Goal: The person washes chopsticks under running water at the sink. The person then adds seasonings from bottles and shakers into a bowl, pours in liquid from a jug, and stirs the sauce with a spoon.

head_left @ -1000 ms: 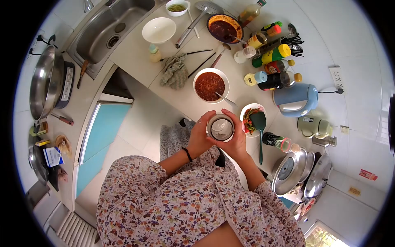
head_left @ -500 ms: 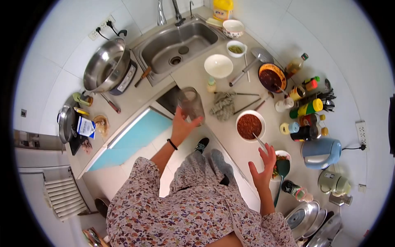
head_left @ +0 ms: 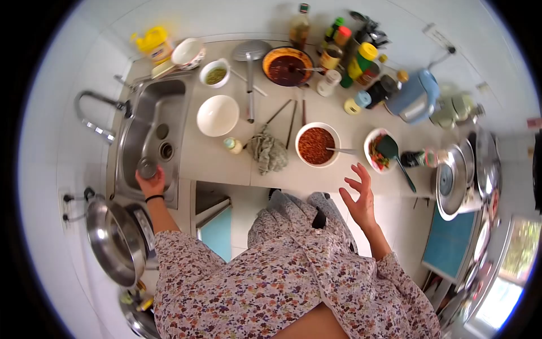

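Since the earlier frame, the clear round glass jar (head_left: 148, 167) has swung from above the cabinet opening to the sink, the whole view has turned toward the counter, and the right hand (head_left: 359, 199) has stayed off to its own side. Nearest to the person, a wide stainless-steel pan (head_left: 107, 231) sits just beside the left forearm, so that elbow is best kept tucked in. The right hand hangs in the air by the counter edge, fingers spread and curled a little, with nothing in it; the white round bowl of red chilli mix (head_left: 316, 165) stands close by, and I'd keep those loose fingers clear of its spoon handle. Farther left, the left hand (head_left: 152, 182) wraps the jar from the near side, thumb and fingers pressed around its wall. The jar is over the brushed-steel sink basin (head_left: 141, 130), toward its near end. One round end faces up at the head camera, so its long axis seems to run nearly along the line of sight, down into the basin; whether that end is mouth or base, I can't tell. Glass against steel calls for a firm, even hold, low and well off the walls. Beyond it lie the round metal drain (head_left: 165, 151) and, past the basin's far-left side, the curved chrome faucet (head_left: 103, 131), which the jar should not knock.
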Demonstrator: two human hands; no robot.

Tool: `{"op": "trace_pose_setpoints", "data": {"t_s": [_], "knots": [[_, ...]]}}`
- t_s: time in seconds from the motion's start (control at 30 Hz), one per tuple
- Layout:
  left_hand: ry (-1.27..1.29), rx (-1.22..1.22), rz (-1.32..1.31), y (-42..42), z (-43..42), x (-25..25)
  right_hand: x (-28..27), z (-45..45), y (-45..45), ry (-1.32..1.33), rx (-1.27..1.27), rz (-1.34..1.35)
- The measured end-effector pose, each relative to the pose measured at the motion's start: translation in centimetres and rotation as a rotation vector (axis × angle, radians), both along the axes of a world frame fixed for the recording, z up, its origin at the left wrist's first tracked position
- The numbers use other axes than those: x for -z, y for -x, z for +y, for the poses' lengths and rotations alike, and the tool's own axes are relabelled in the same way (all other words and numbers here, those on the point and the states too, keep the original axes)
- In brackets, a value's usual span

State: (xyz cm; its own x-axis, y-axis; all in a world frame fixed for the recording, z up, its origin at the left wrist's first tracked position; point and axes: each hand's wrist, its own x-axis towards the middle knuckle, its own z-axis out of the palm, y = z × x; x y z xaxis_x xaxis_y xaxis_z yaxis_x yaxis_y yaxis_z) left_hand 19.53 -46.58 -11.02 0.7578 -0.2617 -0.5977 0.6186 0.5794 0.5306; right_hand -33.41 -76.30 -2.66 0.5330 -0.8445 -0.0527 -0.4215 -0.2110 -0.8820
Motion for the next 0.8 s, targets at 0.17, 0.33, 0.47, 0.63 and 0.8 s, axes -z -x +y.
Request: {"op": "trace_pose_setpoints", "data": {"t_s": [0.17,0.33,0.47,0.63,0.8], "knots": [[0.254,-0.166,0.033,-3.6,-0.3,0.9,1.4,2.9,2.6,-0.009,0.115,0.039],[0.531,-0.208,0.053,-0.9,-3.2,-3.5,0.3,3.4,4.3,-0.052,0.172,0.112],[0.513,-0.054,-0.075,3.7,-6.5,-7.6,0.1,1.8,6.2,-0.064,0.162,0.133],[0.091,0.222,-0.409,15.1,-18.2,-14.8,-0.3,1.4,5.1,-0.073,0.209,0.14],[0.01,0.767,-1.061,34.6,-32.2,-18.1,1.5,-3.5,13.2,-0.086,0.107,-0.005]]}}
